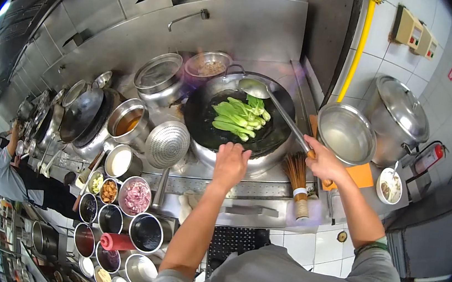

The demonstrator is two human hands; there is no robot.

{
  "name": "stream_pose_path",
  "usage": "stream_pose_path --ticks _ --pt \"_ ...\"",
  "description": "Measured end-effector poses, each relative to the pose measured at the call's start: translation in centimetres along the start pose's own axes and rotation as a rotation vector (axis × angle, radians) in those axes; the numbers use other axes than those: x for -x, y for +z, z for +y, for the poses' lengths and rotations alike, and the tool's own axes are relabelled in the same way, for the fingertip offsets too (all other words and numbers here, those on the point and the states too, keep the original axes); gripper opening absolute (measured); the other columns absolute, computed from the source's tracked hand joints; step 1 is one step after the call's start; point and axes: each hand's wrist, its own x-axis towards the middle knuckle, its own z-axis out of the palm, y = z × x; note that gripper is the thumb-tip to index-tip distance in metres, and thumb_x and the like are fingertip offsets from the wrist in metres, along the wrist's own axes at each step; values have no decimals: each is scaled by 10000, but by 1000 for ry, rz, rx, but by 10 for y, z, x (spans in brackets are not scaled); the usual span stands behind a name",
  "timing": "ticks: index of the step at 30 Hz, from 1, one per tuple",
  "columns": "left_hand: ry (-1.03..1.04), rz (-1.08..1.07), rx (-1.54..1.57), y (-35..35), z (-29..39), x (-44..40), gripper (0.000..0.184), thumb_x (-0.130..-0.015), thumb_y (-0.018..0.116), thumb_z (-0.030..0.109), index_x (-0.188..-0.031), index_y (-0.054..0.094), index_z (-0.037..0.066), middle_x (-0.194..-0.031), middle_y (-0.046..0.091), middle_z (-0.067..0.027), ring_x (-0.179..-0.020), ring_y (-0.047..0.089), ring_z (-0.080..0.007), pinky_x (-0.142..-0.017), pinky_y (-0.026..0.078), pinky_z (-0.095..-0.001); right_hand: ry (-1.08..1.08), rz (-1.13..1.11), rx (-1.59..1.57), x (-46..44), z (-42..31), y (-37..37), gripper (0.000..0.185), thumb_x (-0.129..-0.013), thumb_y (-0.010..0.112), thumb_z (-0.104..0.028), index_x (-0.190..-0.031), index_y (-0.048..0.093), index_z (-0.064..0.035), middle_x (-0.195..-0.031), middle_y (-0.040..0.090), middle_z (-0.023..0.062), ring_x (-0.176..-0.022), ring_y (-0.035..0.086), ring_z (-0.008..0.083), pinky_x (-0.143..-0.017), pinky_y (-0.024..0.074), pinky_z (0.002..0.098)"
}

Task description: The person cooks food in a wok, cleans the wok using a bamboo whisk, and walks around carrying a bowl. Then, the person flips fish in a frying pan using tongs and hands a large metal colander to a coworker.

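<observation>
Bright green leafy stalks, resembling bok choy, lie in a heap in the middle of the black wok on the burner. My left hand is at the wok's near edge, its fingers closed over the rim. In my right hand is the handle of a metal ladle, which has a wooden end. The ladle's bowl rests over the far side of the wok, just above the leaves; what it holds, if anything, cannot be made out. A bamboo wok brush stands below the handle.
To the left are a perforated skimmer, a pot of brown liquid and several ingredient containers. A metal bowl and a lidded stockpot stand right. Another person works farther left along the stoves.
</observation>
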Motion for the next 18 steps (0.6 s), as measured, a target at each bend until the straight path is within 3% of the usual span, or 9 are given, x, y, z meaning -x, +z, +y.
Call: stream_pose_path --ticks 2,5,6,7,10,11,12,14,18 --pt "41 30 1 -9 6 -6 200 -927 633 201 -880 579 15 -842 555 -186 -823 508 -392 -768 399 -492 87 -59 -91 -6 2 -12 686 -847 567 -58 -1489 331 -12 -912 627 132 -558 578 157 -536 482 338" --pt "82 -54 19 -11 2 -11 196 -943 612 189 -861 573 16 -829 554 -187 -813 504 -396 -748 400 -474 143 -169 -341 -29 11 -12 677 -855 575 -23 -1483 326 20 -857 601 90 -536 547 135 -512 454 310" --pt "103 -70 10 -8 -3 -16 197 -943 612 188 -861 573 14 -831 552 -189 -811 501 -395 -747 401 -472 121 -169 -378 -41 8 -15 674 -858 576 -15 -1483 325 25 -847 595 81 -534 542 131 -508 448 303" --pt "31 -67 28 -3 -5 -10 196 -942 612 187 -866 577 10 -839 553 -188 -817 497 -393 -748 402 -471 105 -96 -222 -46 0 -13 678 -834 586 -62 -1469 361 24 -999 653 169 -588 600 176 -571 499 333" --pt "16 -6 67 -9 1 -13 200 -940 617 187 -853 571 13 -824 548 -184 -807 488 -391 -737 397 -479 -68 -36 -316 -86 -22 -4 675 -870 579 -63 -1487 319 22 -920 620 130 -566 576 159 -533 475 312" --pt "-74 -128 52 -15 4 -14 210 -928 639 213 -970 600 10 -946 576 -189 -903 523 -390 -806 427 -471 -55 -70 -437 -97 -40 -5 671 -891 570 -61 -1497 294 20 -880 604 110 -551 564 153 -515 465 304" --pt "-48 -79 44 -20 7 -14 253 -919 654 223 -1041 596 8 -1024 571 -194 -966 525 -393 -852 428 -469 -95 -92 -623 -118 -49 3 661 -898 570 -21 -1503 306 -42 -804 553 41 -513 509 110 -473 424 266" --pt "-1 28 18 -32 10 -4 381 -902 684 243 -1183 586 5 -1180 562 -205 -1091 529 -398 -944 431 -464 -91 -204 -803 -151 -84 4 664 -893 573 -29 -1496 296 -3 -821 591 58 -516 537 121 -483 451 278" --pt "-140 66 76 -85 -5 40 575 -865 735 280 -1325 525 7 -1349 488 -238 -1221 491 -413 -1003 420 -493 -209 -305 -810 -243 -136 51 679 -855 599 -35 -1478 331 2 -830 611 64 -524 545 117 -490 449 284"
